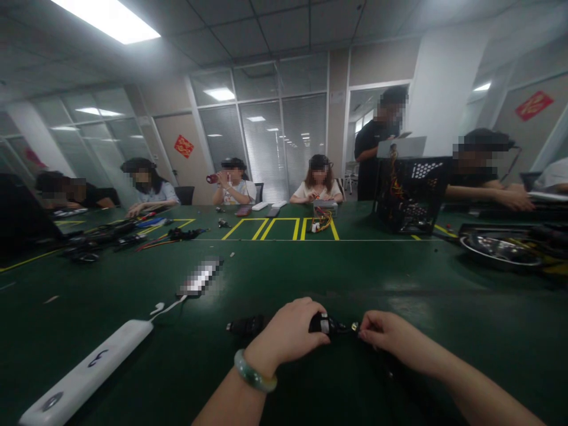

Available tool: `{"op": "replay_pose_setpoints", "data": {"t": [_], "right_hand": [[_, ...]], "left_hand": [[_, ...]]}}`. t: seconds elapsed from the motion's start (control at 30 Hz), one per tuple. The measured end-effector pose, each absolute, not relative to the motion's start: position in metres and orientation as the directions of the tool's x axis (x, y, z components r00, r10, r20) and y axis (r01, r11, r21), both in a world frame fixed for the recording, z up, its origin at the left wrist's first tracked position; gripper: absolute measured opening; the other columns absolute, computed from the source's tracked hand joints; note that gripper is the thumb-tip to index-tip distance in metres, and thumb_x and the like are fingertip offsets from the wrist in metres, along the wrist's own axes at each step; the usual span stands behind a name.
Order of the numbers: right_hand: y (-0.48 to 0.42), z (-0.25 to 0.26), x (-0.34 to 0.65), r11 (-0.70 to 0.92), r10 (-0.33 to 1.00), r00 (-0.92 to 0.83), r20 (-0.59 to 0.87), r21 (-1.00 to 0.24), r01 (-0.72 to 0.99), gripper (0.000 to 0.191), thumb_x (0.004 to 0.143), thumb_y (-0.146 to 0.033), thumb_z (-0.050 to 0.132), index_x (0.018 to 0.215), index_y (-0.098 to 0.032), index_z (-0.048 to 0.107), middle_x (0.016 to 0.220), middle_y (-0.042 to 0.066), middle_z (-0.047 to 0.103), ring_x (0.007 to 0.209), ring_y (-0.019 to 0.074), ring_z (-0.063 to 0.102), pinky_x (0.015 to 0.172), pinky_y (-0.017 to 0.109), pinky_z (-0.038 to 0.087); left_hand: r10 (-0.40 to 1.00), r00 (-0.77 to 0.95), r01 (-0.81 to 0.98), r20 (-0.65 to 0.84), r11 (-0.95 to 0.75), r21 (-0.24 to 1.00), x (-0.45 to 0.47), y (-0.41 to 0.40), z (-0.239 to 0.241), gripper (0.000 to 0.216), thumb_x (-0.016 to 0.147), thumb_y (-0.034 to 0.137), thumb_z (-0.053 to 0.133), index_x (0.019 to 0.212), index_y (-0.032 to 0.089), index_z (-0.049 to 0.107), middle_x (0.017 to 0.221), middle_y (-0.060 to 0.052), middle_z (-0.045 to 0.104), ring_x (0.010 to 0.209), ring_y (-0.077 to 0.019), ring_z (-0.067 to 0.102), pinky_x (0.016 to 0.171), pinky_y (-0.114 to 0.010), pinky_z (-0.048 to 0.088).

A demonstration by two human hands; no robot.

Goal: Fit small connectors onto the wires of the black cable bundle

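My left hand (295, 328), with a green bangle (255, 371) at its wrist, is wrapped over a long black object (248, 325) lying on the green table. One end of that object sticks out to the left of the hand; its right end carries a pale band, and the kind cannot be made out. From there a thin dark wire (341, 327) runs toward my right hand (384, 332). The right fingers are pinched on a small shiny metal end piece (355, 326). A dark strand seems to hang below that hand, blurred against the table.
At left lie a white power strip (89, 373) and a phone (202, 278) on a white cable. Black cables (115, 234) are heaped beyond. A black computer case (410, 192) and a round metal bowl (501, 251) stand at right. Several people sit along the far side.
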State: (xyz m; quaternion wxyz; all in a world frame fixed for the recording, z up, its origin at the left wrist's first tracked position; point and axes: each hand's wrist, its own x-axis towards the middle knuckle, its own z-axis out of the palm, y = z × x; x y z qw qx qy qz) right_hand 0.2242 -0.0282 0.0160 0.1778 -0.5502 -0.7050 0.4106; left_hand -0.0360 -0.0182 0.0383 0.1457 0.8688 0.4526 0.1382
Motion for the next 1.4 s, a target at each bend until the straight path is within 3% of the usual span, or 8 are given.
{"op": "replay_pose_setpoints", "data": {"t": [0.27,0.47,0.57,0.7,0.83,1.13,1.4], "right_hand": [[-0.032,0.018,0.222,0.042,0.915,-0.356,-0.188,-0.835,0.549,0.02,0.088,-0.035,0.056,0.089,-0.016,0.062,0.078,0.001,0.062,0.071,0.0152,0.056,0.062,0.023,0.042],[-0.031,0.012,0.222,0.029,0.944,-0.275,-0.183,-0.783,0.621,0.018,0.088,-0.033,0.054,0.089,-0.017,0.063,0.076,0.002,0.064,0.068,0.0153,0.057,0.057,0.022,0.039],[-0.03,0.009,0.223,0.058,0.943,-0.283,-0.174,-0.752,0.657,0.018,0.087,-0.033,0.054,0.088,-0.018,0.064,0.076,0.002,0.065,0.067,0.0152,0.057,0.055,0.022,0.037],[-0.031,0.007,0.221,0.103,0.96,-0.251,-0.122,-0.683,0.724,0.016,0.085,-0.031,0.055,0.084,-0.018,0.064,0.075,0.001,0.067,0.064,0.015,0.058,0.053,0.022,0.035],[-0.035,0.01,0.214,0.117,0.973,-0.216,-0.078,-0.639,0.76,0.013,0.084,-0.027,0.054,0.08,-0.018,0.064,0.073,0.001,0.067,0.064,0.0147,0.059,0.054,0.022,0.035],[-0.042,0.016,0.205,0.117,0.988,-0.155,-0.025,-0.542,0.832,0.011,0.084,-0.022,0.055,0.078,-0.021,0.064,0.074,0.0,0.068,0.067,0.0156,0.061,0.055,0.022,0.034],[-0.043,0.018,0.199,0.14,0.984,-0.176,-0.001,-0.61,0.78,0.013,0.086,-0.024,0.054,0.082,-0.022,0.066,0.077,-0.001,0.069,0.07,0.0153,0.062,0.059,0.022,0.038]], "left_hand": [[0.828,0.482,0.779,0.287,-0.554,0.292,-0.021,-0.011,0.03,0.047,0.076,0.023,0.076,0.117,0.027,0.053,0.116,-0.001,0.053,0.106,-0.0211,0.051,0.091,-0.035,0.04],[0.82,0.506,0.76,0.268,-0.57,0.311,-0.02,-0.017,0.04,0.037,0.077,0.047,0.072,0.101,0.023,0.058,0.102,-0.001,0.058,0.094,-0.0214,0.053,0.083,-0.035,0.041],[0.817,0.491,0.77,0.303,-0.57,0.288,-0.012,-0.026,0.041,0.028,0.078,0.04,0.072,0.094,0.022,0.058,0.097,0.0,0.058,0.091,-0.0207,0.053,0.08,-0.035,0.041],[0.735,0.596,0.681,0.325,-0.676,0.28,0.003,-0.029,0.03,0.026,0.08,0.027,0.069,0.102,0.024,0.057,0.108,-0.001,0.058,0.102,-0.0213,0.052,0.089,-0.036,0.039],[0.751,0.589,0.702,0.298,-0.658,0.272,0.013,-0.026,0.019,0.014,0.084,0.017,0.06,0.097,0.021,0.057,0.097,-0.001,0.06,0.093,-0.0203,0.055,0.083,-0.034,0.041],[0.758,0.575,0.691,0.309,-0.651,0.313,0.011,-0.023,0.016,0.013,0.081,0.021,0.064,0.092,0.022,0.057,0.094,0.0,0.059,0.09,-0.0197,0.054,0.077,-0.032,0.041],[0.742,0.593,0.644,0.312,-0.67,0.37,0.006,-0.018,0.016,0.012,0.081,0.025,0.067,0.09,0.022,0.059,0.092,0.001,0.06,0.088,-0.0188,0.055,0.078,-0.032,0.041]]}}
